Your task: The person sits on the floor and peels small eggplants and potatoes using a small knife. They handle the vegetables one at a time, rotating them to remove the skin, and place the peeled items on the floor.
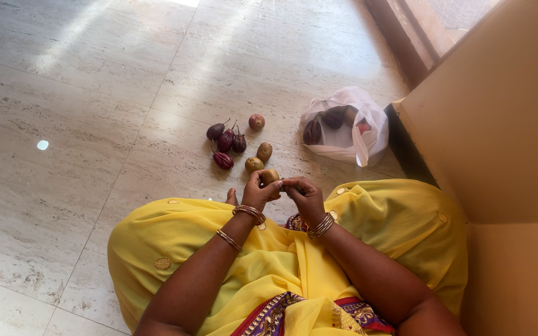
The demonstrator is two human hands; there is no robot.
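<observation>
Potato (pixel 270 176) sits at frame centre, pinched between both hands above the yellow-draped lap (pixel 175 236). Left of it on the marble floor (pixel 63 124): four small purple eggplants (pixel 226 144), then a reddish round one (pixel 256 121) and two more potatoes (pixel 259 157). Left hand (pixel 258 193) grips the potato from below. Right hand (pixel 305 194) closes fingertips on its right edge. Upper right: white plastic bag (pixel 353 127) holding more vegetables.

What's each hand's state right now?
Left hand: closed on the potato.
Right hand: fingers curled at the potato; grip cannot be told.
</observation>
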